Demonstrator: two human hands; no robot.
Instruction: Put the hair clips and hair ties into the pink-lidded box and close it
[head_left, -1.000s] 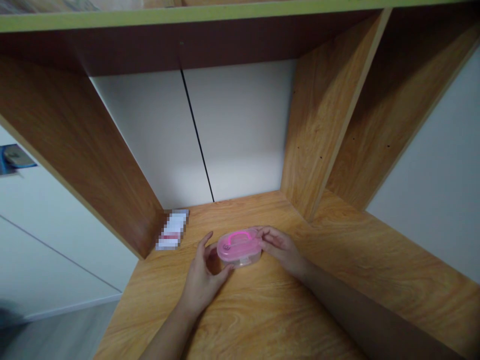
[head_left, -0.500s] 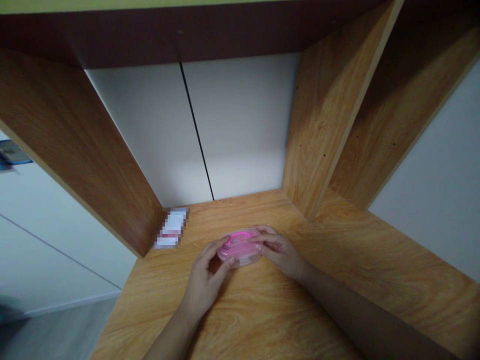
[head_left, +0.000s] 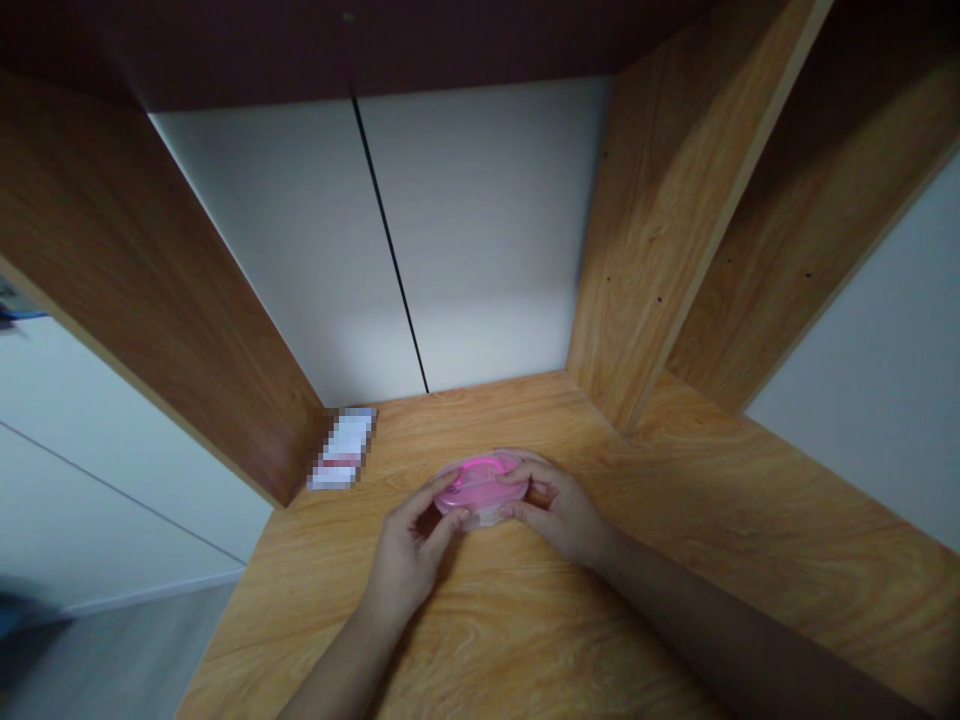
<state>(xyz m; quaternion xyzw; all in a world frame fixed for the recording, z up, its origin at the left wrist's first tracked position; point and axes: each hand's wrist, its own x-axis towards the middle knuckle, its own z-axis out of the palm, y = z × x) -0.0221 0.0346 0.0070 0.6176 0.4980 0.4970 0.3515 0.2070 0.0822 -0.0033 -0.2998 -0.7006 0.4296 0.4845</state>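
The left hand [head_left: 411, 540] and right hand [head_left: 559, 515] hold their grip pressed together on opposite ends of a pink plastic box [head_left: 480, 487], resting on the wooden counter [head_left: 465, 640]. Caution: uneven pressure could let the smooth box slip sideways.

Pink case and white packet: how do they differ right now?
The translucent pink plastic case is held between the left hand and right hand, while the white packet lies untouched. The case is rounded and bulky; the packet is flat and oblong with a red band, its print pixelated. The case sits mid-desk, the packet back by the wooden partition. Both rest on the same wood-grain desktop.
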